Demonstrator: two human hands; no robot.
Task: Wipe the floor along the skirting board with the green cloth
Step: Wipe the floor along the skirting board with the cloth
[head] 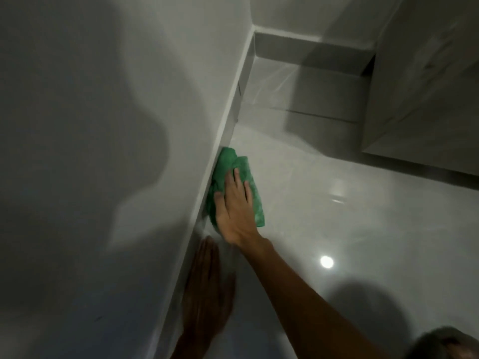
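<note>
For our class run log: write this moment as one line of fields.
stage: wiping | right hand: flat on cloth | cloth: on floor against skirting | left hand: blurred, on floor by skirting

Single head-worn wide-angle view, looking steeply down and forward, close above the right hand (234,208); skirting board (228,130) runs left of it, floor (337,229) to its right.

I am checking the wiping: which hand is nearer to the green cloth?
Right. The right hand presses flat on the green cloth; the left hand lies apart, nearer the camera, beside the skirting board.
</note>
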